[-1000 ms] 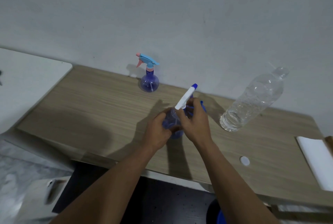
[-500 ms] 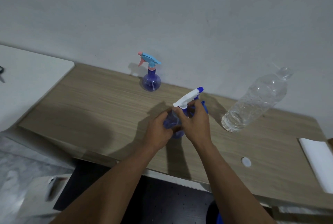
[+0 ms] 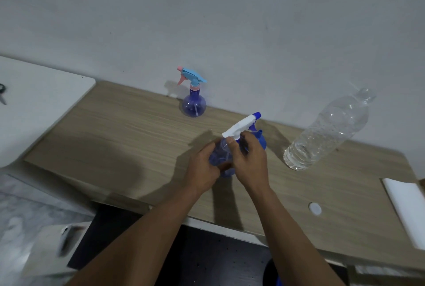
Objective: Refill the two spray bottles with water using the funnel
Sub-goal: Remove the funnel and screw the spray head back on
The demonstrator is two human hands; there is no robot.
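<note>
Scissors (image 3: 2, 96) lie far left on a white surface (image 3: 46, 106). By the wall stands a round purple spray bottle with pink-and-blue trigger (image 3: 193, 97). At the wooden table (image 3: 115, 143) centre, the left hand (image 3: 202, 168) wraps a translucent purple spray bottle (image 3: 222, 159) while the right hand (image 3: 249, 161) pinches its white trigger head (image 3: 240, 127). A blue funnel (image 3: 261, 139) sits just behind; a clear plastic water bottle (image 3: 326, 131) stands right.

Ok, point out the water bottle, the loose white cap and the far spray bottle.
water bottle (image 3: 326, 131): head view, middle of its clear body.
white cap (image 3: 315, 208): head view, its top face.
far spray bottle (image 3: 194, 105): head view, its round purple body.
</note>
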